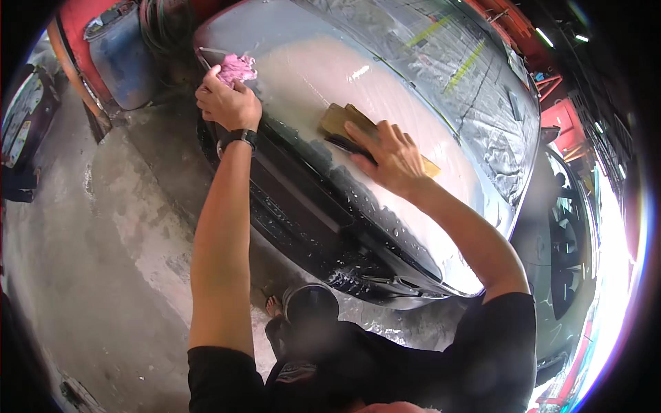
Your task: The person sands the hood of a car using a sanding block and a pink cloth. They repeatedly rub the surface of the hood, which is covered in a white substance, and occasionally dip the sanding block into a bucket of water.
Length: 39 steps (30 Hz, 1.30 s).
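In front of me is a car's bonnet [303,65], wet and patchy: grey at the far left, pinkish pale across the middle, black along the near edge. My left hand [231,103] is closed round a bunched pink cloth [239,68] by the bonnet's far left corner. A dark watch sits on that wrist. My right hand [394,157] grips a long, yellowish-brown sanding block [335,119] lying flat on the pale area. Fingers cover its middle; both ends stick out. Water drops dot the black paint beside it.
Clear plastic sheeting [475,103] covers the windscreen, with yellow-green strips on it. A blue drum [124,65] and coiled hose [165,24] stand at the far left. Another car [561,241] is close on the right. A dark bucket [311,303] is near my legs on the concrete floor [117,275].
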Available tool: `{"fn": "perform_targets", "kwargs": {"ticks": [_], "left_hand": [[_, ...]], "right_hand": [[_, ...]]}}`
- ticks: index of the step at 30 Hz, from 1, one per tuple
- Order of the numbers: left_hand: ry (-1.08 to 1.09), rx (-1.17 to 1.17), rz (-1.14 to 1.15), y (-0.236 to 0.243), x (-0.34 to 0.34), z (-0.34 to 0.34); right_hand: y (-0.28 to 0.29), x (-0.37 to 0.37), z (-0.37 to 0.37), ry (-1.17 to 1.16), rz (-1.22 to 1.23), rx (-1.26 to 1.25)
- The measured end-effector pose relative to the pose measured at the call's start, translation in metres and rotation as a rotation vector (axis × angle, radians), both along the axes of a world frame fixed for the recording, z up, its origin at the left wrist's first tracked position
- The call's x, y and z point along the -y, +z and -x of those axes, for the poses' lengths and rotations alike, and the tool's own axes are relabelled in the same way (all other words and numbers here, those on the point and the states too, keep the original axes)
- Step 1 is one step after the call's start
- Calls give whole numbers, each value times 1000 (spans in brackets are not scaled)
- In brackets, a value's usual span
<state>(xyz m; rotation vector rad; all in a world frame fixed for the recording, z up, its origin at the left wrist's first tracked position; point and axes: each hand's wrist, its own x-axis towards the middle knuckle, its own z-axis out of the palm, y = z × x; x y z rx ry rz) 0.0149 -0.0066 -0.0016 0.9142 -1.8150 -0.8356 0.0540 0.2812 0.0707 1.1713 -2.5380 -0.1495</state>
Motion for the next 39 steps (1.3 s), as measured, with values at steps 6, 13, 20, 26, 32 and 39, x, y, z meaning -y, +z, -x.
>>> {"fn": "perform_targets", "kwargs": {"ticks": [6,13,20,26,32,39], "left_hand": [[-75,-5,-5,8,-9,6],[12,51,44,-8,16,5],[16,13,69,-1,6,2],[3,-102,113,4,-7,8],[-13,-123,119,6,2,-18],[-525,-183,674,17,-1,5]], "right_hand": [[15,27,148,-105,94,-133],[-6,17,73,3,109,-5],[2,-64,11,5,13,-5],[13,7,168,-281,86,-143],[-16,-61,18,52,90,-85],[-5,-42,86,-99,88,-21]]}}
